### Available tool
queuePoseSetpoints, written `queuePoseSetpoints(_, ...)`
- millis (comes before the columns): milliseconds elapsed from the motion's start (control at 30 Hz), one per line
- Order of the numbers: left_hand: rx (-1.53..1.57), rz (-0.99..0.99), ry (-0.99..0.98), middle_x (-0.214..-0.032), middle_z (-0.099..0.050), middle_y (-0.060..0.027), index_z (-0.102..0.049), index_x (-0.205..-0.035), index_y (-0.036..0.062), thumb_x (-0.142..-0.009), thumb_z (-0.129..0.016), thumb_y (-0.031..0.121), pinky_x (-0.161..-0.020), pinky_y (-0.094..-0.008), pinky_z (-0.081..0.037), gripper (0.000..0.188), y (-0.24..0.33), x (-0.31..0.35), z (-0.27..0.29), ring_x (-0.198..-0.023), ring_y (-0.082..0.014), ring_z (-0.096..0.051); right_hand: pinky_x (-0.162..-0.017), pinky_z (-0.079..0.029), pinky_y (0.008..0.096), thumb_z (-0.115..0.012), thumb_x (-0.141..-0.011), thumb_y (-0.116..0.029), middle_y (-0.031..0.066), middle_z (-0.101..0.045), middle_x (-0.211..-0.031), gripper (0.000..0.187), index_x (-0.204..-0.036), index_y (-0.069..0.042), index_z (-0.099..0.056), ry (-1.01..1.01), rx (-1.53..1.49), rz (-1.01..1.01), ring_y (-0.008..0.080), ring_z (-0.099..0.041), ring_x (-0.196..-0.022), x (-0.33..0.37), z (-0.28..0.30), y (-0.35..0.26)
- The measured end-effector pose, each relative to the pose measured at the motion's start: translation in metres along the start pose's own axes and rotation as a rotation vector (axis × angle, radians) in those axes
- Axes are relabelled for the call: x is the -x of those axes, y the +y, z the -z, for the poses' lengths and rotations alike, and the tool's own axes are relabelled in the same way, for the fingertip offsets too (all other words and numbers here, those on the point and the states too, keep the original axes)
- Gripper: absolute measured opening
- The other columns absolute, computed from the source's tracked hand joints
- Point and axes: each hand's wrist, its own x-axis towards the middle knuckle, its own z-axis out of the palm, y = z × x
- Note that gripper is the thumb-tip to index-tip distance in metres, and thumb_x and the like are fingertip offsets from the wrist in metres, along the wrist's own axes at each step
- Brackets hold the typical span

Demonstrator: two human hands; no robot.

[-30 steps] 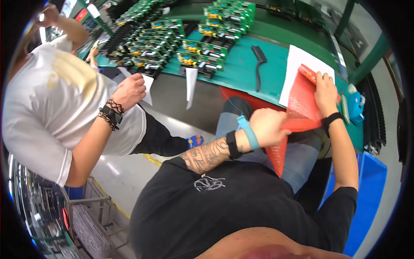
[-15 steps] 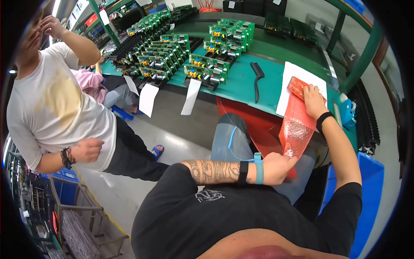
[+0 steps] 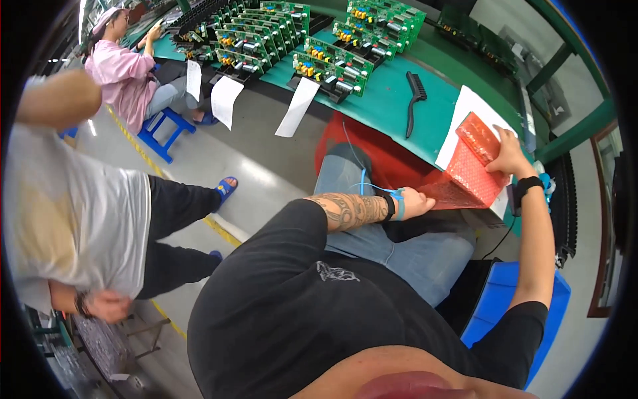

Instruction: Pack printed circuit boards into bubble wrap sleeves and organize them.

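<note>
A red bubble-wrap bag stretches from the front edge of the green bench toward my lap. My left hand pinches its near left corner. At the far end, my right hand grips the right edge, where a flat folded part lies; whether something is inside cannot be seen. White paper lies beneath the bag on the bench. Left of it rests a black brush with a long handle. A blue wrist strap with a cord circles my left wrist.
Green circuit boards stand in rows along the bench, with paper slips hanging off its edge. A blue bin stands by my right side. One person in a white shirt stands close left; another in pink sits beyond.
My left hand has moved away from my body with the bag's corner, and the bag is spread wider. My right hand has shifted to its right edge. The standing person's raised arm has lowered.
</note>
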Motion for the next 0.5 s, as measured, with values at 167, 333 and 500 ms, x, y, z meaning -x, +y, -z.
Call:
queuePoseSetpoints(167,0.216,0.045,-0.084,-0.091,-0.072,-0.0264,-0.061,-0.111,0.0002,-0.087,-0.065,0.018,-0.07,-0.0546,-0.06,0.031,0.037,0.007,-0.055,-0.087,-0.0428,-0.075,-0.116,-0.042,0.0442,-0.094,-0.047,-0.026,0.0254,-0.051,-0.141,0.122,-0.155,-0.005,-0.041,-0.064,-0.188,-0.046,0.0429,-0.05,-0.133,-0.017,-0.011,0.036)
queuePoseSetpoints(333,0.69,0.029,-0.113,-0.108,-0.075,-0.0231,-0.071,-0.119,-0.0008,-0.086,-0.073,0.024,-0.09,-0.0479,-0.057,0.041,0.016,0.026,0.034,-0.1,-0.0425,-0.071,-0.116,-0.042,0.0445,-0.095,-0.047,-0.027,0.0252,-0.05,-0.141,0.125,-0.157,-0.004,-0.039,-0.113,-0.222,-0.049,0.0428,-0.051,-0.133,-0.017,-0.019,0.041)
queuePoseSetpoints(500,0.335,0.428,0.703,-0.092,-0.074,-0.0134,-0.076,-0.104,0.0071,-0.084,-0.074,0.009,-0.076,-0.0416,-0.057,0.02,-0.047,0.091,0.225,-0.083,-0.0334,-0.07,-0.115,-0.043,0.0442,-0.094,-0.046,-0.025,0.0246,-0.051,-0.139,0.125,-0.156,-0.004,-0.04,-0.12,-0.224,-0.101,0.043,-0.051,-0.132,-0.006,-0.019,0.027)
